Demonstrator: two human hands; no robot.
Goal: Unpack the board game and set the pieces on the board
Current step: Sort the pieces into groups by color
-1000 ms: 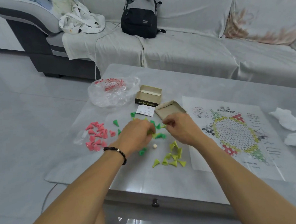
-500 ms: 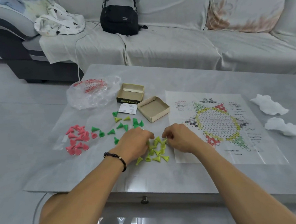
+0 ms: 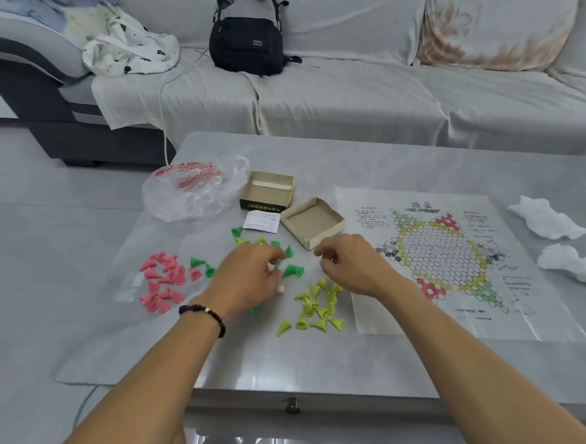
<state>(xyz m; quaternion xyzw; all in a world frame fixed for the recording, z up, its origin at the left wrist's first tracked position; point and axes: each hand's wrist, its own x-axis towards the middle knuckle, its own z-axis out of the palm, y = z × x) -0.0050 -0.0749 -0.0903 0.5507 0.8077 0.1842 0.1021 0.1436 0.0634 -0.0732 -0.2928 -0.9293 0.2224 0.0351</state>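
Note:
The paper board (image 3: pixel 438 257) with a hexagon grid lies flat on the right of the table. Pink cone pieces (image 3: pixel 161 281) are heaped at the left, and dark green cones (image 3: pixel 293 270) lie mixed with a few yellow-green ones in the middle. More yellow-green cones (image 3: pixel 315 306) are piled near the front. My left hand (image 3: pixel 250 276) hovers over the green cones with its fingertips pinching one. My right hand (image 3: pixel 352 266) is beside it with curled fingers; what they hold is hidden. A small white die (image 3: pixel 281 288) lies between my hands.
The open game box (image 3: pixel 267 190) and its lid (image 3: pixel 314 222) sit behind the pieces with a small leaflet (image 3: pixel 262 221). A crumpled plastic bag (image 3: pixel 186 190) lies at the back left and two tissues (image 3: pixel 547 216) at the right. A sofa with a black bag (image 3: pixel 246 46) stands behind.
Both hands have moved away from the yellow-green pile, back up to the mixed green cones. The yellow-green pile lies uncovered and looks larger than a second ago.

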